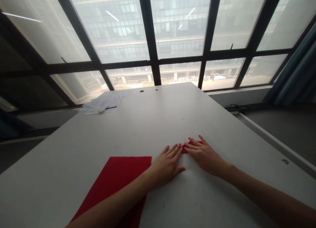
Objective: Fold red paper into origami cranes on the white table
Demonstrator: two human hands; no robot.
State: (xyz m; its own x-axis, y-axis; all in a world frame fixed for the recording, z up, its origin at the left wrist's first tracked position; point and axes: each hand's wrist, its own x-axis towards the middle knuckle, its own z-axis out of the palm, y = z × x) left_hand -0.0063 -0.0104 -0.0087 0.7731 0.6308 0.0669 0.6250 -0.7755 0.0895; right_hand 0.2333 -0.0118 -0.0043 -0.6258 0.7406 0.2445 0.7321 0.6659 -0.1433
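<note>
A small piece of red paper (184,150) lies on the white table, mostly covered by my hands. My left hand (168,165) rests flat with its fingertips at the paper's left end and its thumb stretched out to the right. From the right, my right hand (202,154) presses down on the same piece, fingers spread. Whether the piece is folded cannot be made out under the fingers. A large red sheet (123,172) lies flat at the left, partly beneath my left forearm.
The white table (153,122) reaches to the window wall. Loose white papers (103,101) lie at its far left corner with a dark pen (111,107) on them. A small dark mark (285,161) sits near the right edge. A blue curtain (293,66) hangs at the right.
</note>
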